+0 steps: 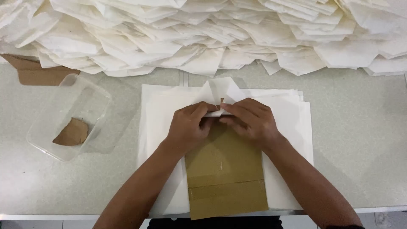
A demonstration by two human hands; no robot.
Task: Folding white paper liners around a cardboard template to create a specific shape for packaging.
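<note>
Stretching from the near edge to the far edge, the pale speckled surface (360, 140) carries everything in view. Along its far edge lies a deep, overlapping heap of folded white paper pieces (203, 38), fanned out from the left corner to the right, apparently stacked clear of the working spot. At the middle of the near edge sits a squared stack of flat white sheets (292, 127), kept right under the person's arms so that the top one is within easy reach. On that stack lies a brown cardboard template (224, 178), its lower end reaching the near edge; it seems to serve as a stiff form for the paper to be folded against. Toward the left edge stands a clear plastic tub (68, 116) with a torn scrap of cardboard (73, 132) inside, and a brown cardboard piece (40, 73) pokes out from under the heap near the far left corner. At the template's far end a folded white flap (218, 91) stands up in a point. The left hand (188, 125) and right hand (250, 121) are both curled close together there, fingertips pinching and pressing the flap's fold down onto the cardboard's top edge, likely to crease it.
</note>
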